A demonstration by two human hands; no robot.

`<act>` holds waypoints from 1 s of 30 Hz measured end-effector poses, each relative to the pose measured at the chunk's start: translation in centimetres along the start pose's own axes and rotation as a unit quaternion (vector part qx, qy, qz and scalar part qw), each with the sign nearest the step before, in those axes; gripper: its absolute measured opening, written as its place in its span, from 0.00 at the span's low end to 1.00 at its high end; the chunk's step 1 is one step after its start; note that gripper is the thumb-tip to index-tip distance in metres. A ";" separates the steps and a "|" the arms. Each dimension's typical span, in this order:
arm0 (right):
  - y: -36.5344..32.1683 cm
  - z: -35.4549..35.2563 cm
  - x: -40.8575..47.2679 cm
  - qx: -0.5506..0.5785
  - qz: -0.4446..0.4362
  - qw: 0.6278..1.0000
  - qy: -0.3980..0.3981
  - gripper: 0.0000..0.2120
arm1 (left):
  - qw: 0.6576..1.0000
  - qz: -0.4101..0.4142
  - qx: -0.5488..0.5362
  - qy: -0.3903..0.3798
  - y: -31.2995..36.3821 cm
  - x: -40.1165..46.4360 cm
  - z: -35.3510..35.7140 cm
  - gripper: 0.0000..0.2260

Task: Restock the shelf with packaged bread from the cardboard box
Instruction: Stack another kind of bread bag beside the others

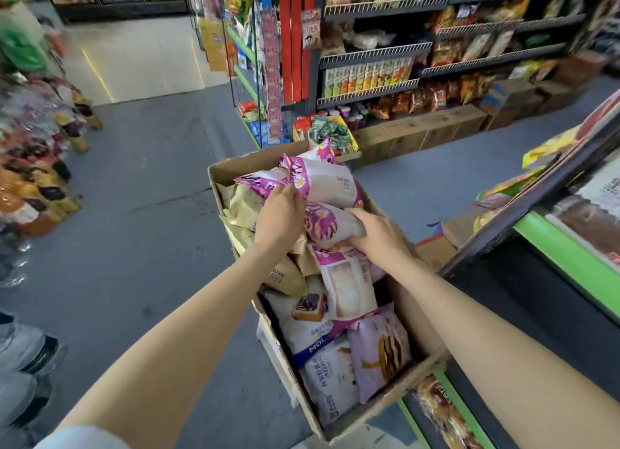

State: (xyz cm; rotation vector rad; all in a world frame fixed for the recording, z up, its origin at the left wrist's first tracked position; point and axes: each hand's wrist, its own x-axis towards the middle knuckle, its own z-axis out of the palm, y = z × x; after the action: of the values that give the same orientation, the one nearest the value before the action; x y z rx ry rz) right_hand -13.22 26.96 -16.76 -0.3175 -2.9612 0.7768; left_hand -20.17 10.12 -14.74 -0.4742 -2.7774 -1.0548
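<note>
A shop aisle with a grey floor [141, 214] runs between stocked snack racks [419, 56] at the back and a green-edged shelf [567, 257] on the right. Just beside that shelf stands an open cardboard box [385, 405], heaped with packaged bread. Both hands reach into its far end: the left hand [280, 215] grips the crimped edge of a pink-and-white bread pack [328, 180] lifted above the heap, and the right hand [377, 232] holds a second pink-and-white pack [330, 224] just below it.
</note>
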 end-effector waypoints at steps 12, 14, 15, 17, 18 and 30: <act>2.9 -1.8 -3.7 0.410 0.137 0.899 0.067 0.17 | 0.956 -0.138 0.048 -0.254 3.2 -3.1 3.1 0.14; 3.2 -2.1 -4.2 0.438 0.139 0.885 0.076 0.15 | 0.957 -0.139 0.099 -0.233 4.0 -3.7 3.3 0.13; 3.3 -2.2 -4.5 0.456 0.140 0.875 0.079 0.15 | 0.958 -0.118 0.126 -0.227 4.2 -4.0 3.3 0.12; 3.5 -2.5 -5.0 0.493 0.163 0.850 0.085 0.15 | 0.948 -0.080 0.175 -0.255 3.8 -4.0 3.7 0.09; 3.7 -2.6 -5.1 0.519 0.183 0.830 0.091 0.15 | 0.942 -0.066 0.193 -0.266 3.8 -4.1 3.7 0.08; 4.3 -6.6 -9.5 0.627 0.201 0.749 0.079 0.22 | 0.937 0.082 0.039 -0.336 8.3 -4.5 1.2 0.06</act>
State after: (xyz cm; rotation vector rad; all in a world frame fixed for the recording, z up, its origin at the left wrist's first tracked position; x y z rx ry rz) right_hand -2.36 31.78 -13.22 -0.7918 -1.5800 2.3170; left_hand -13.13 15.69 -11.50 -1.2344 -3.2393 -0.8533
